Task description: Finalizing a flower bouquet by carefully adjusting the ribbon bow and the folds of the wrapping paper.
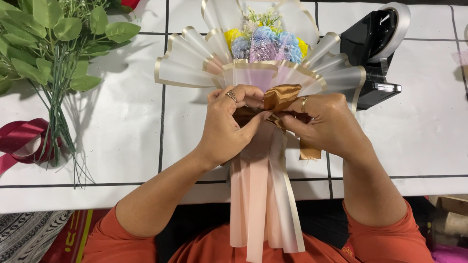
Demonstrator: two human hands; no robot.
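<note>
A bouquet (229, 63) lies on the white table with its head pointing away from me, blue and yellow flowers (273, 43) wrapped in frosted, gold-edged fan paper. Its pink wrapped stem (261, 204) runs down toward my body. A bronze satin ribbon (282, 95) goes around the neck of the bouquet. My left hand (229, 124) pinches the ribbon from the left, and my right hand (326, 122) grips it from the right, with a loose ribbon tail (310, 152) hanging under it.
A bundle of green leafy stems (48, 58) lies at the far left. Beside it sits a dark red ribbon roll (22, 141). A black tape dispenser (373, 53) with a white roll stands at the right, close to the bouquet. The table (122, 141) has black grid lines.
</note>
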